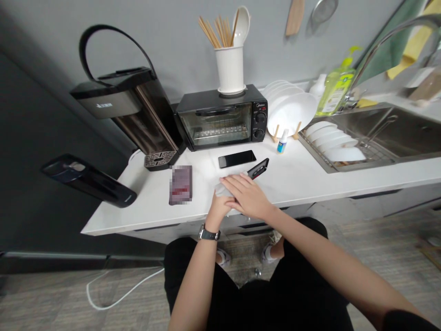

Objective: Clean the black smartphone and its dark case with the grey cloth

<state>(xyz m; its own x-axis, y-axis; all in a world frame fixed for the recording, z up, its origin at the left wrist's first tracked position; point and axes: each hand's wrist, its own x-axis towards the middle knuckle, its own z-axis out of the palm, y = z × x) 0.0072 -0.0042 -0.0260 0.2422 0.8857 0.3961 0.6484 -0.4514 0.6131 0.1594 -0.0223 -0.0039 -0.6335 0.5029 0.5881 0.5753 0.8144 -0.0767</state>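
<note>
My left hand (pixel 216 209), with a watch on its wrist, reaches over the counter's front edge, and its fingers are hidden under my right hand. It seems to grip the lower end of a black phone with red trim (pixel 259 168), which sticks out tilted to the upper right. My right hand (pixel 247 196) lies across the left, fingers pressed together on a white cloth (pixel 220 188) bunched over the phone.
On the white counter (pixel 144 202) lie a second black phone (pixel 237 159), a blurred dark device (pixel 180 184) and a small spray bottle (pixel 282 141). Behind stand a toaster oven (pixel 220 118), a water dispenser (pixel 138 115), plates (pixel 292 110) and a sink (pixel 396 133).
</note>
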